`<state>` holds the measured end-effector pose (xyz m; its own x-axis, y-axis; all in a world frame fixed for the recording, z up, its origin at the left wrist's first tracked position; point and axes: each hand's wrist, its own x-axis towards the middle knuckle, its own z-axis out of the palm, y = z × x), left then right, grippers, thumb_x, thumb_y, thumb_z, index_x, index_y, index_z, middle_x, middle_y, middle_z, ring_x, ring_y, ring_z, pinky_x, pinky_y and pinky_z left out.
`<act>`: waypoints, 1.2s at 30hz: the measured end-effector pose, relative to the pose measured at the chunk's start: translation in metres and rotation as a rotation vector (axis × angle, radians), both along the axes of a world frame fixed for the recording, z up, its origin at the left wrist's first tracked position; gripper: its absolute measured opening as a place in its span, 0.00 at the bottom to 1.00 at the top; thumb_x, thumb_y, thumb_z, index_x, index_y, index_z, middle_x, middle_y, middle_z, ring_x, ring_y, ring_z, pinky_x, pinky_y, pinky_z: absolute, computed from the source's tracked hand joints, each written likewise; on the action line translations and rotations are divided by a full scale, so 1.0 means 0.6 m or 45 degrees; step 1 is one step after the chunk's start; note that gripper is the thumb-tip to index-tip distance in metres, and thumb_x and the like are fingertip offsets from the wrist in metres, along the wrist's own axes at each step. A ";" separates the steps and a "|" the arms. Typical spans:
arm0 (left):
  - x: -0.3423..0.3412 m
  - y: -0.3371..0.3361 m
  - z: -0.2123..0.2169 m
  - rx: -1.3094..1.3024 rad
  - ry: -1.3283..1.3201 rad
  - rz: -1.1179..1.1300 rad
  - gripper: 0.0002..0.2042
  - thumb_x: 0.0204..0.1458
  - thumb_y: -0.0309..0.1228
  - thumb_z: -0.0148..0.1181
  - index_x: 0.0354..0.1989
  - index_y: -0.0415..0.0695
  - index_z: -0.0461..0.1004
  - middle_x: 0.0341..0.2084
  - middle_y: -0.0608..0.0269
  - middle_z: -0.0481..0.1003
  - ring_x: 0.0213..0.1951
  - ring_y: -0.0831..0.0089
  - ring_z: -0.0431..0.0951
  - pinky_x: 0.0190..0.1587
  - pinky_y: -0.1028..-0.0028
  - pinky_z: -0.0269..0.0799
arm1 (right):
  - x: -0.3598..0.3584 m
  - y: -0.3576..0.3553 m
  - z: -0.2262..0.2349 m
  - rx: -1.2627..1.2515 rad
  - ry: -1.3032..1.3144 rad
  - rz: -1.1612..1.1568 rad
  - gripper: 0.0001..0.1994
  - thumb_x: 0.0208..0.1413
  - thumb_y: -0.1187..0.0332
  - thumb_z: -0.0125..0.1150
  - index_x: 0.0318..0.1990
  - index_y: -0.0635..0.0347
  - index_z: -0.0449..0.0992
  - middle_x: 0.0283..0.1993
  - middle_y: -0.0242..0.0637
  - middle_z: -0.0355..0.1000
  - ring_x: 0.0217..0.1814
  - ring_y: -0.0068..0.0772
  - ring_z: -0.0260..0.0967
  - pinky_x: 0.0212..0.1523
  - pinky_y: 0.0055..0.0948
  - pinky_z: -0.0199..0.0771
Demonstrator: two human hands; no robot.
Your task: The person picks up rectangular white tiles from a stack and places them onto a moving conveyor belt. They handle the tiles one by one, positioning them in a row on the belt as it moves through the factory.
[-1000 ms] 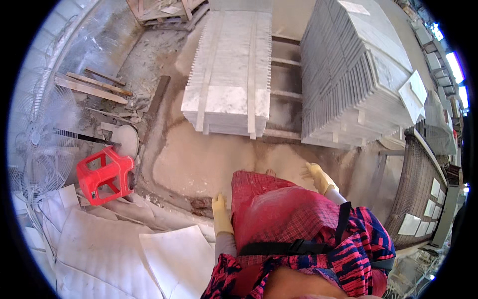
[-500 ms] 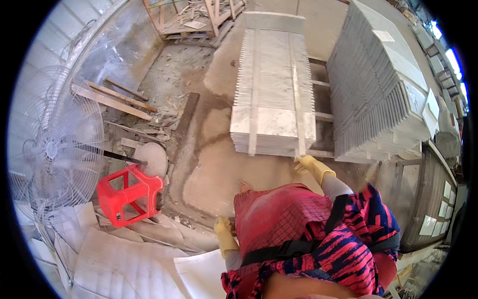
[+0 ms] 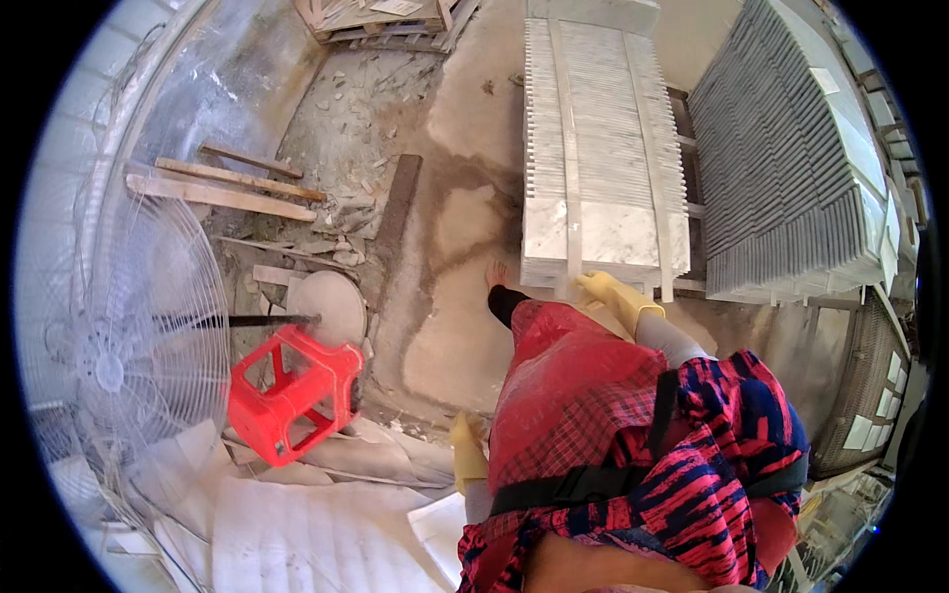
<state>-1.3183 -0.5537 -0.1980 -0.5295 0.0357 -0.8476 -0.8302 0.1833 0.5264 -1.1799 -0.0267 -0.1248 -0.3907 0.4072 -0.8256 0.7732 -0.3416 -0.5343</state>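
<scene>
Both my hands wear yellow rubber gloves. My right hand (image 3: 611,294) reaches forward to the near end of a stack of white marble slabs (image 3: 601,158) set on edge and strapped with white bands; its fingers are at the stack's lower edge, holding nothing I can see. My left hand (image 3: 467,452) hangs at my side with nothing in it, above white slab pieces (image 3: 297,529) on the floor. A red plastic apron (image 3: 568,395) covers my front, and one foot (image 3: 497,280) shows ahead on the wet concrete floor.
A second stack of grey slabs (image 3: 791,168) stands to the right. A red plastic stool (image 3: 292,393) lies tipped at the left beside a large standing fan (image 3: 119,336). Wooden planks (image 3: 222,188), rubble and a pallet (image 3: 381,20) lie at the far left.
I have stepped closer to the white marble stack. My right hand has risen forward to the stack's near end, while my left hand stays down at my side.
</scene>
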 end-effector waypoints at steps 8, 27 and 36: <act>-0.259 0.150 0.088 -0.174 0.249 -0.681 0.17 0.63 0.41 0.57 0.54 0.43 0.74 0.36 0.55 0.79 0.36 0.65 0.78 0.37 0.69 0.74 | -0.118 0.131 -0.132 -0.276 -0.171 -0.182 0.25 0.66 0.49 0.47 0.50 0.63 0.79 0.40 0.56 0.82 0.36 0.49 0.83 0.36 0.48 0.85; -0.914 0.722 0.090 0.035 -0.095 -0.578 0.11 0.63 0.38 0.57 0.48 0.47 0.76 0.33 0.57 0.80 0.29 0.66 0.79 0.28 0.68 0.74 | -0.368 0.374 -0.101 -0.230 -0.140 -0.809 0.22 0.66 0.54 0.48 0.57 0.60 0.74 0.43 0.59 0.81 0.38 0.53 0.83 0.36 0.47 0.85; -1.167 1.049 0.032 -0.002 0.136 -0.802 0.11 0.63 0.41 0.57 0.45 0.48 0.75 0.29 0.59 0.80 0.23 0.68 0.77 0.18 0.69 0.68 | -0.494 0.521 0.001 -0.180 -0.065 -1.048 0.22 0.67 0.53 0.50 0.57 0.60 0.75 0.45 0.53 0.81 0.39 0.46 0.82 0.42 0.41 0.85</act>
